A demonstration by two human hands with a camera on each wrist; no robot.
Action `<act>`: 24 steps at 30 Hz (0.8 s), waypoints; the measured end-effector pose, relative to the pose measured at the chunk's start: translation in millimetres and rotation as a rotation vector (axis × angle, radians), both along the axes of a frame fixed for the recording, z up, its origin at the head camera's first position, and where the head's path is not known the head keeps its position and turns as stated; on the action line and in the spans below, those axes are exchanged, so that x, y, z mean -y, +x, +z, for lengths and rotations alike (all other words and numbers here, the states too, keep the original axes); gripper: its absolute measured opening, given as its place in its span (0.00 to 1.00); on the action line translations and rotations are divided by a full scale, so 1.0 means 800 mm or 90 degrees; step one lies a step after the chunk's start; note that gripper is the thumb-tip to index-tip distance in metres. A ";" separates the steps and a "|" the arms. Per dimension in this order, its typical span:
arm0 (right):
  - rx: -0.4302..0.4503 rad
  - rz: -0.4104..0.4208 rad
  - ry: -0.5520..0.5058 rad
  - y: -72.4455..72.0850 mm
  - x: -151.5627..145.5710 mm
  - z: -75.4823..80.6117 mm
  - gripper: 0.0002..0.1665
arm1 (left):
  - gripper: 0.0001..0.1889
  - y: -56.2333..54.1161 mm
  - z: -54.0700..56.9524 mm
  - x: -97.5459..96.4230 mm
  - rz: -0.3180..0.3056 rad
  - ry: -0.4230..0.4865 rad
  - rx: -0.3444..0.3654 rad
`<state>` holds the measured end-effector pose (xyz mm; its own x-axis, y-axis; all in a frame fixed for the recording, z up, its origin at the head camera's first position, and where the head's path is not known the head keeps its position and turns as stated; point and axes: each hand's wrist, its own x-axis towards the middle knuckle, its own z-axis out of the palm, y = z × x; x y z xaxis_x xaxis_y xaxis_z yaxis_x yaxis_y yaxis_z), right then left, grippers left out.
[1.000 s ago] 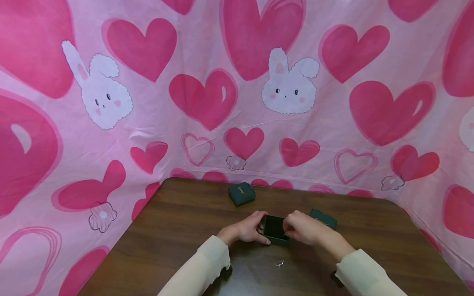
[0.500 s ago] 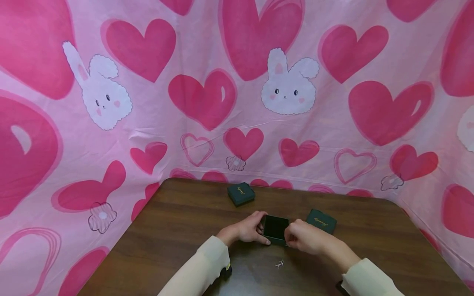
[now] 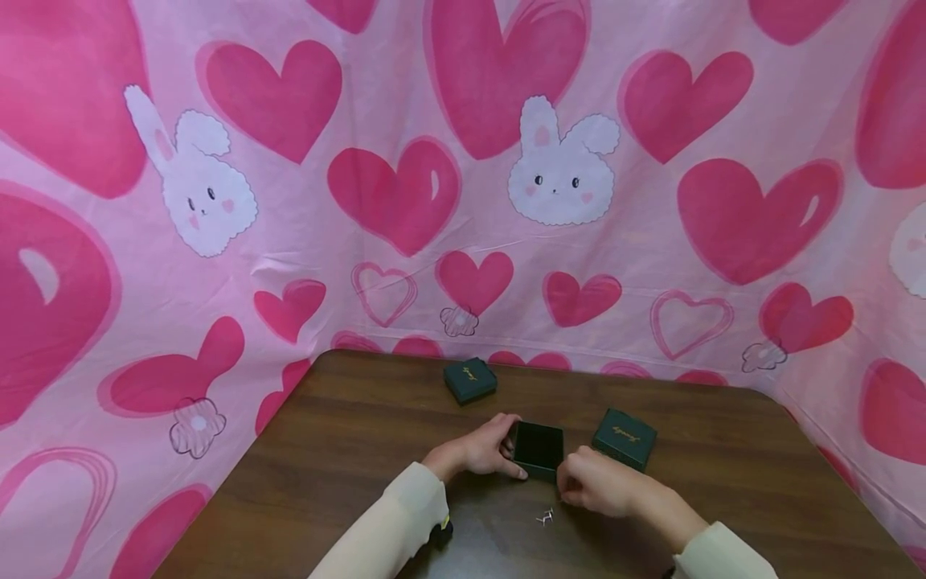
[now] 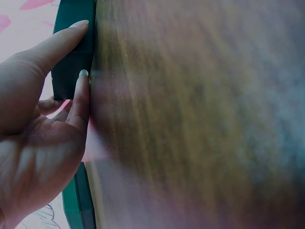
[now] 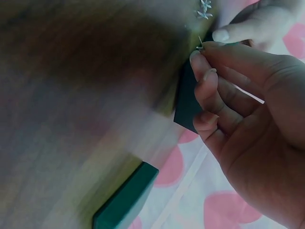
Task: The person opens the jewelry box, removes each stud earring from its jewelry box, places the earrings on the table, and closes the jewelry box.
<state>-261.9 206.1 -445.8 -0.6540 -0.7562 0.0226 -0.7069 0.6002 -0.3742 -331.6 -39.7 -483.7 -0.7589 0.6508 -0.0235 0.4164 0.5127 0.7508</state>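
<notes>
In the head view my left hand (image 3: 485,447) grips the left side of an open dark green jewelry box (image 3: 538,447) with a black inside. The left wrist view shows the thumb (image 4: 71,36) along that box's side wall (image 4: 71,78). My right hand (image 3: 596,482) is at the box's near right corner. In the right wrist view its thumb and fingertips pinch a tiny silvery piece with a thin pin (image 5: 200,45), seemingly an earring. Small silver earrings (image 3: 546,517) lie on the table in front of the box.
A dark green lid with gold lettering (image 3: 624,439) lies right of the open box. Farther back sits a closed green box (image 3: 469,380) with similar lettering. All stand on a brown wooden table (image 3: 376,418), with a pink heart-printed cloth (image 3: 405,201) behind.
My right hand has moved out of the open box, rightward and toward me, uncovering more of its black inside and the lid. My left hand has kept its hold on the box.
</notes>
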 end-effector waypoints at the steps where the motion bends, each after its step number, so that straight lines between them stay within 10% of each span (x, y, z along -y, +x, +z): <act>1: 0.001 -0.002 0.002 0.001 0.000 -0.001 0.09 | 0.40 0.000 0.000 0.000 0.000 0.001 0.001; 24: 0.087 -0.025 -0.029 -0.001 -0.024 0.018 0.06 | 0.41 -0.001 0.000 0.000 -0.002 0.001 0.008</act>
<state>-262.9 225.4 -431.5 -0.6822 -0.7304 -0.0346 -0.6242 0.6063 -0.4927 -332.2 -39.6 -483.4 -0.7561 0.6537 -0.0317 0.4088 0.5096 0.7571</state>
